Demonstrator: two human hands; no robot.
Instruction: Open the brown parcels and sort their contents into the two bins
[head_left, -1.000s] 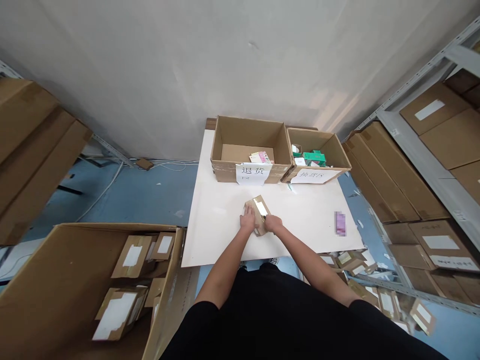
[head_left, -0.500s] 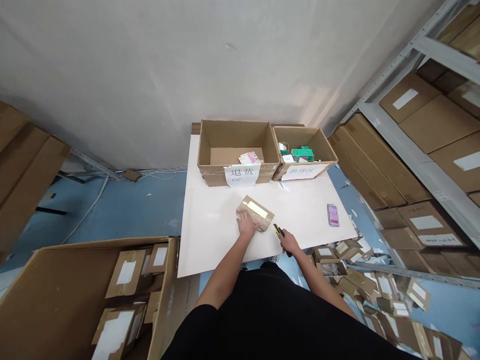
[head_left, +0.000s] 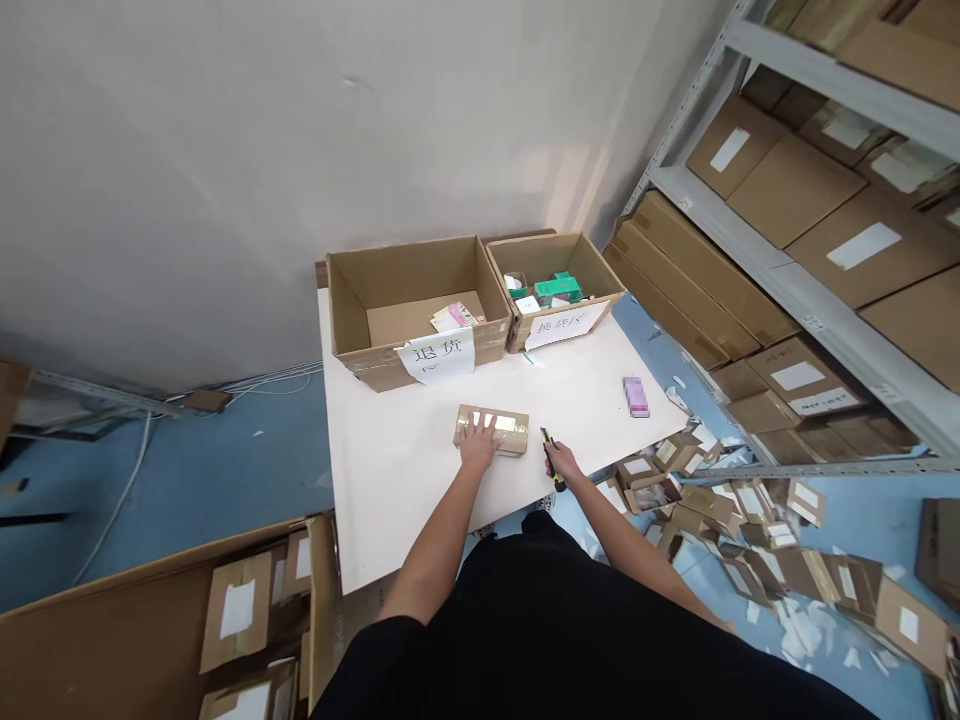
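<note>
A small brown cardboard box [head_left: 513,438], taped and with a white label, lies on the white tabletop [head_left: 390,470]. My left hand [head_left: 478,442] rests on its left part, fingers spread over the top and the label. Just right of the box, my right hand [head_left: 562,462] is wrapped round a black and yellow utility knife [head_left: 553,458]. The knife's tip points away from me and stands apart from the box. Farther right on the tabletop lies a pink-purple packet [head_left: 635,397], blurred out in part.
Two open cartons with handwritten signs stand at the table's back: the left carton [head_left: 360,365] holds a few packets, the right carton [head_left: 517,325] green and white boxes. Lower left is a large carton [head_left: 322,590] of parcels. Shelving [head_left: 750,250] and a pile of opened boxes [head_left: 720,510] are at right.
The view has swung to the right. The small box has turned so its long side lies more level. My left hand has opened out flat over it; the knife remains in my right hand.
</note>
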